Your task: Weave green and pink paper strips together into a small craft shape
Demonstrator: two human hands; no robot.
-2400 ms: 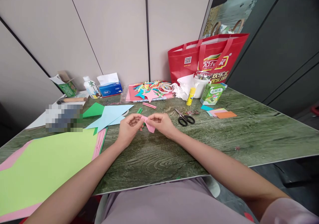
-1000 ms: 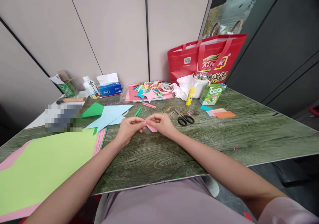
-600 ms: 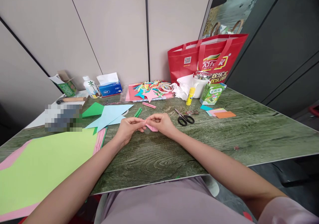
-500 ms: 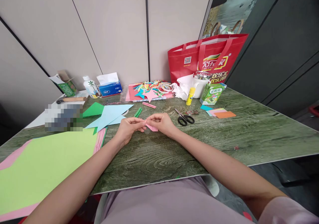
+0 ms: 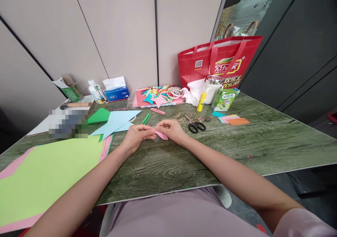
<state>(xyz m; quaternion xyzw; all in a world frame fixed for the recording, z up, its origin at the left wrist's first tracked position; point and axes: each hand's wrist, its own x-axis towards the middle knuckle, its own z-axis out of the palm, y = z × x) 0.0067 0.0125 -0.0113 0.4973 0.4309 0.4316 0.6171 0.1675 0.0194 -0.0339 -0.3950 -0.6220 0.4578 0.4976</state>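
Note:
A small folded piece of pink paper (image 5: 162,135) is pinched between my two hands above the middle of the table. My left hand (image 5: 138,136) grips its left end with thumb and forefinger. From the other side my right hand (image 5: 170,130) holds it, fingertips close to those of the left, and they hide its upper part. Black-handled scissors (image 5: 196,125) lie to the right of my right hand. Green paper strips (image 5: 145,118) and pink paper strips (image 5: 158,111) rest just beyond my hands. Light blue folded paper (image 5: 116,121) lies left of my left hand.
Large yellow-green sheets (image 5: 52,173) cover the table's left side. Behind stand a tissue pack (image 5: 116,93), a bottle (image 5: 96,92), a pile of paper stars (image 5: 159,93), a glue stick (image 5: 201,101), a white mug (image 5: 211,92), a drink carton (image 5: 224,100) and a red bag (image 5: 195,70). Coloured paper pieces (image 5: 238,121) lie right.
The pink paper and my fingertips have shifted very slightly to the right, and the paper's visible part is tilted a little differently. Both hands keep their pinch.

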